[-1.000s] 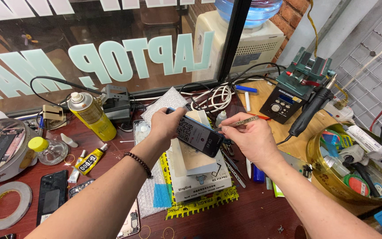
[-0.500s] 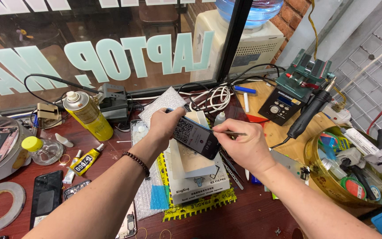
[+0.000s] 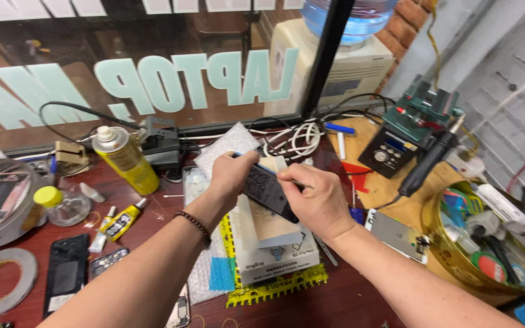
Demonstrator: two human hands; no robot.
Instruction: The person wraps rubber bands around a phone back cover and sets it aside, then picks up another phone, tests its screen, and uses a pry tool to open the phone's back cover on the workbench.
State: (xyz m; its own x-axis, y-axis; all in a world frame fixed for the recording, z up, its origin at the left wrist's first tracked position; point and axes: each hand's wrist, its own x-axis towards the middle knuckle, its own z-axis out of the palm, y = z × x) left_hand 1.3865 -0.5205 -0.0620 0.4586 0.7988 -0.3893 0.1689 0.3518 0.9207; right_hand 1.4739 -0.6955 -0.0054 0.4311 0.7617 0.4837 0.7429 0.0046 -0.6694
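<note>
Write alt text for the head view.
Left hand tilts a dark rectangular phone above a white box while the right hand works a thin metal tool at its edge; a yellow spray can stands left.

Spray can stood upper left; soldering station upper right; tape roll lay lower left.

Yellow spray can, tape roll, black phone, white cables.
</note>
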